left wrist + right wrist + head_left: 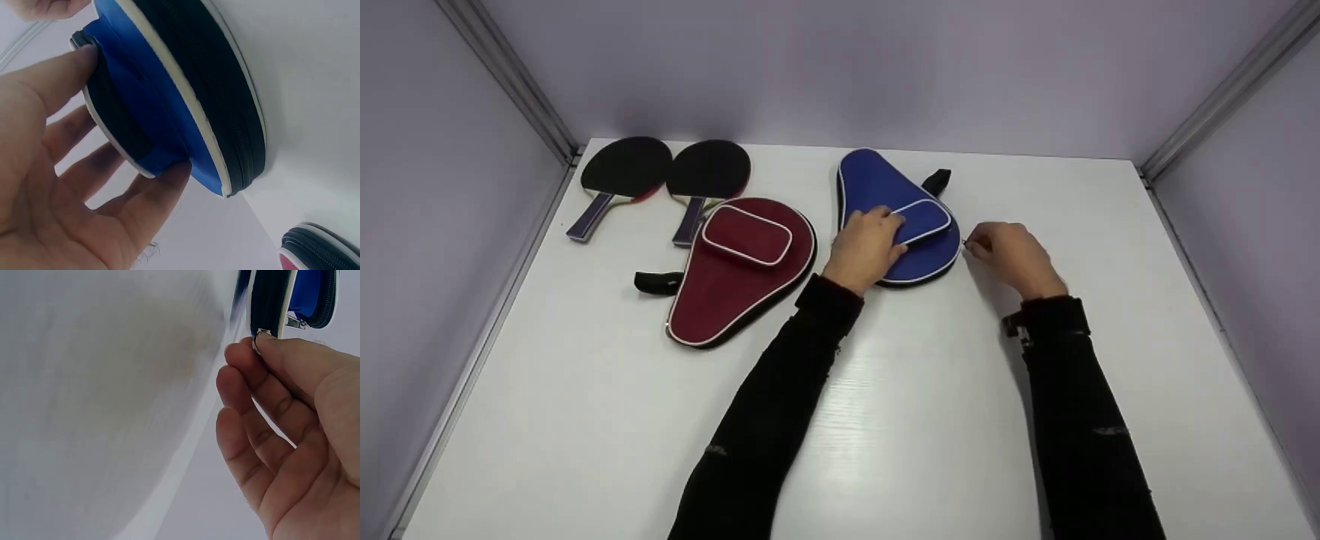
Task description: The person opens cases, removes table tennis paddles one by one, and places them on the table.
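While gripping the blue teardrop-shaped fabric case (874, 184) on the white desk (915, 405) with left hand (866, 249) and pinching its silvery zip pull (256, 344) with right hand (1012, 256), looks mid-zip, leaving two black-faced paddles (628, 166) uncased.

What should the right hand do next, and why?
Probably slide the zipper pull along the edge of the blue case: the right hand pinches that pull, and the left hand grips the front pocket, which should steady the case.
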Demonstrator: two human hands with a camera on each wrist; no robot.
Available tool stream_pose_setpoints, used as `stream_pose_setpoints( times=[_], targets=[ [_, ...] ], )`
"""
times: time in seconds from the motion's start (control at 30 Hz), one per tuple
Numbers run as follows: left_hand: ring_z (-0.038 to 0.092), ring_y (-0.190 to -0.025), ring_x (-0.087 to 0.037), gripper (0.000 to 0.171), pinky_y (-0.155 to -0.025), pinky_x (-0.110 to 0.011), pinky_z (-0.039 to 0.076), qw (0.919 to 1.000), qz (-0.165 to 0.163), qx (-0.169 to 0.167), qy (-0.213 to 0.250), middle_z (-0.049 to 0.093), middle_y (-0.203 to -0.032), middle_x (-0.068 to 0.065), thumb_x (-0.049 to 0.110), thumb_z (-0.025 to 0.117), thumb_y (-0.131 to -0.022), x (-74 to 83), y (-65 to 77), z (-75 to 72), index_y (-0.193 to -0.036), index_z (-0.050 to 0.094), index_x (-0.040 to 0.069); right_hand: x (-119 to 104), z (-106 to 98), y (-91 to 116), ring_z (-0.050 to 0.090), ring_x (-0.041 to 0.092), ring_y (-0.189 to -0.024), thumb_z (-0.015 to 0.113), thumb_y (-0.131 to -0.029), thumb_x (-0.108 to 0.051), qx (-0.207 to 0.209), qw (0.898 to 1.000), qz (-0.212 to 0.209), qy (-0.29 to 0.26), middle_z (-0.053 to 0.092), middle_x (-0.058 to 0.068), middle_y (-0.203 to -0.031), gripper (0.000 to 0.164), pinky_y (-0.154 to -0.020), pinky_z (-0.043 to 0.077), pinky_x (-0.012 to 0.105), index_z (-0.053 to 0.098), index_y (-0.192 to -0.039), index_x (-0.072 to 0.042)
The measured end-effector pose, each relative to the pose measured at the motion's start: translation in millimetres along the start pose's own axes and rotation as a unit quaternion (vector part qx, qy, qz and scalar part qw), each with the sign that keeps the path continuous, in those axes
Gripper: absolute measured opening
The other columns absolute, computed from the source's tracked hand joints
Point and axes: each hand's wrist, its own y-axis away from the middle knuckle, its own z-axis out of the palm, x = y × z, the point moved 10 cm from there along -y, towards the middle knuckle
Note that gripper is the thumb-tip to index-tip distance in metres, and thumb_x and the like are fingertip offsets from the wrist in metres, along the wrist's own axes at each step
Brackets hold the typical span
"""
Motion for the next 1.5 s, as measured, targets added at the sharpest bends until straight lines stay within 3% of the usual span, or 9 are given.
stream_pose_setpoints(
  times=[0.27,0.47,0.53,0.63,0.77,0.83,0.93,1.17,1.5],
  targets=[
    [0.072,-0.146,-0.046,0.05,-0.128,-0.053,0.059,0.999,-0.036,0.026,-0.003,0.073,-0.163,-0.017,0.031,0.079,-0.114,-11.1,-1.7,-6.1,-0.158,0.073,0.009,-18,5,0,0.082,0.04,-0.106,0.074,-0.113,-0.012,-0.005,0.999,-0.031,0.012,0.088,0.022,-0.112,0.021,-0.096,0.065,0.06,0.087,-0.119,0.003],
    [0.072,-0.145,-0.047,0.05,-0.129,-0.053,0.058,0.9989,-0.036,0.028,0.006,0.073,-0.163,-0.018,0.03,0.079,-0.114,-16.6,-3.1,-6.8,-0.159,0.073,0.008,-29,11,3,0.083,0.037,-0.105,0.077,-0.111,-0.012,-0.032,0.998,-0.049,0.013,0.089,0.021,-0.111,0.019,-0.098,0.067,0.058,0.088,-0.116,0.003],
    [0.072,-0.146,-0.047,0.051,-0.129,-0.054,0.058,0.999,-0.033,0.027,0.011,0.073,-0.163,-0.019,0.03,0.08,-0.114,-19.9,-5.9,-3.3,-0.158,0.072,0.007,-32,13,4,0.083,0.035,-0.103,0.078,-0.111,-0.012,-0.046,0.998,-0.05,0.012,0.089,0.019,-0.111,0.018,-0.097,0.067,0.056,0.089,-0.114,0.002],
    [0.073,-0.144,-0.044,0.053,-0.127,-0.056,0.058,0.9986,-0.031,0.042,0.007,0.074,-0.161,-0.016,0.035,0.082,-0.112,-34.9,-19.1,14.7,-0.157,0.074,0.01,-36,15,5,0.079,0.029,-0.094,0.078,-0.109,-0.012,-0.06,0.997,-0.053,0.014,0.089,0.016,-0.105,0.016,-0.087,0.065,0.047,0.09,-0.111,0.0],
    [0.073,-0.145,-0.043,0.053,-0.128,-0.057,0.057,0.9984,-0.024,0.05,0.007,0.075,-0.16,-0.016,0.037,0.082,-0.112,-42.3,-25.5,23.8,-0.157,0.074,0.01,-44,18,7,0.068,0.019,-0.079,0.078,-0.106,-0.01,-0.072,0.995,-0.063,0.019,0.084,0.008,-0.092,0.013,-0.072,0.053,0.033,0.09,-0.104,-0.003],
    [0.072,-0.148,-0.043,0.053,-0.129,-0.058,0.056,0.9989,-0.02,0.041,0.014,0.074,-0.161,-0.017,0.035,0.082,-0.112,-35.2,-19.3,15.0,-0.157,0.073,0.009,-50,19,8,0.063,0.016,-0.075,0.079,-0.105,-0.01,-0.079,0.994,-0.067,0.024,0.08,0.004,-0.086,0.013,-0.068,0.048,0.031,0.089,-0.101,-0.004],
    [0.073,-0.149,-0.041,0.053,-0.13,-0.057,0.054,0.9991,-0.015,0.039,0.01,0.075,-0.16,-0.016,0.037,0.082,-0.112,-35.4,-20.4,15.9,-0.157,0.074,0.009,-58,23,11,0.059,0.016,-0.074,0.08,-0.105,-0.011,-0.089,0.993,-0.071,0.034,0.077,0.002,-0.084,0.013,-0.067,0.046,0.031,0.09,-0.1,-0.006],
    [0.071,-0.149,-0.045,0.052,-0.132,-0.054,0.054,0.9995,-0.022,0.021,0.004,0.072,-0.164,-0.019,0.031,0.077,-0.115,-20.0,-2.7,-6.1,-0.161,0.07,0.006,-78,30,13,0.064,0.016,-0.075,0.081,-0.107,-0.011,-0.104,0.989,-0.101,0.044,0.084,0.007,-0.09,0.014,-0.069,0.05,0.03,0.093,-0.108,-0.004],
    [0.067,-0.155,-0.045,0.064,-0.132,-0.056,0.056,0.9998,-0.001,-0.017,-0.002,0.066,-0.171,-0.021,0.047,0.073,-0.117,-5.4,2.4,-2.1,-0.169,0.064,0.011,-48,11,16,0.062,0.017,-0.078,0.078,-0.106,-0.008,-0.104,0.992,-0.066,0.012,0.088,0.01,-0.098,0.015,-0.07,0.049,0.031,0.093,-0.111,-0.006]
  ],
)
